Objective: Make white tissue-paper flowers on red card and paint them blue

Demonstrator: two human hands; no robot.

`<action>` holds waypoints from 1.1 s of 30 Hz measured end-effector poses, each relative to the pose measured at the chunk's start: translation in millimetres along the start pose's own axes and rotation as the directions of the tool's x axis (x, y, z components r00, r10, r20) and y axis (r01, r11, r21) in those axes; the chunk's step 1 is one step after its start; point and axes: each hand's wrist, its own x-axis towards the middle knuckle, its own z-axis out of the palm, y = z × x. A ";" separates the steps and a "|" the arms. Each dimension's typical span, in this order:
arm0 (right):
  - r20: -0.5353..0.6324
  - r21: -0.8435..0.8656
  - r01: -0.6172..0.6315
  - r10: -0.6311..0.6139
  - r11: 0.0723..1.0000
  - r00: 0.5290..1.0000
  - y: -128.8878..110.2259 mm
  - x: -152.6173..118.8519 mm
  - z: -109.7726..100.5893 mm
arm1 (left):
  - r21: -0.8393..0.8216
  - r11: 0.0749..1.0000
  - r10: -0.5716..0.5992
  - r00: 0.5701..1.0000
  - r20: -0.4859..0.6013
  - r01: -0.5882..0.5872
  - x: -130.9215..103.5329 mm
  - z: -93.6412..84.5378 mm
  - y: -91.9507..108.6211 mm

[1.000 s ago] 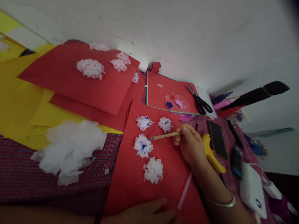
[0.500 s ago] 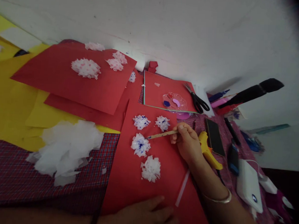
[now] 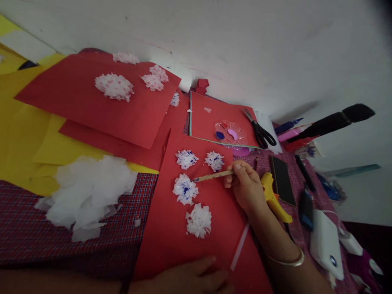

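Observation:
My right hand [image 3: 244, 181] is closed around a thin wooden stick [image 3: 214, 176]. Its blue-stained tip is at the right edge of a white paper flower dabbed with blue [image 3: 185, 189]. Two more blue-dotted flowers [image 3: 186, 158] [image 3: 214, 161] lie above it, and a plain white flower [image 3: 199, 221] lies below, all on a red sheet [image 3: 166, 232]. My left hand [image 3: 193, 280] rests on the sheet's lower part, fingers spread and holding nothing. A palette [image 3: 231, 133] with blue, pink and red paint sits further back.
White tissue pieces [image 3: 86, 190] are piled at the left, near yellow sheets [image 3: 18, 122]. Another red sheet [image 3: 103, 104] bears pink-dotted flowers. At the right are scissors [image 3: 260, 131], a yellow glue gun [image 3: 274, 198], a phone [image 3: 282, 180] and a white power bank [image 3: 326, 243].
The view has shifted very slightly. Both hands and the stick keep nearly the same place over the red sheet.

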 end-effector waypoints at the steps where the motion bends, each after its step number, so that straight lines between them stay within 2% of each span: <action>1: 0.001 -0.003 0.000 0.000 1.000 1.000 0.1 0.1 -0.1 | 0.000 1.000 0.003 1.000 -0.004 -0.003 -0.2 0.3 0.0; 14: 0.003 -0.027 0.009 -0.009 1.000 1.000 0.2 0.2 1.6 | -0.008 1.000 -0.011 1.000 -0.009 0.010 -1.2 3.9 1.3; 20: 0.002 -0.050 0.021 -0.021 0.999 1.000 0.4 0.1 2.5 | 0.020 1.000 -0.005 0.998 -0.064 0.006 -3.0 6.0 1.7; 33: 0.005 -0.089 0.015 -0.014 0.996 1.000 0.9 0.5 1.3 | 0.011 1.000 -0.008 0.999 -0.052 0.009 -2.3 5.0 1.5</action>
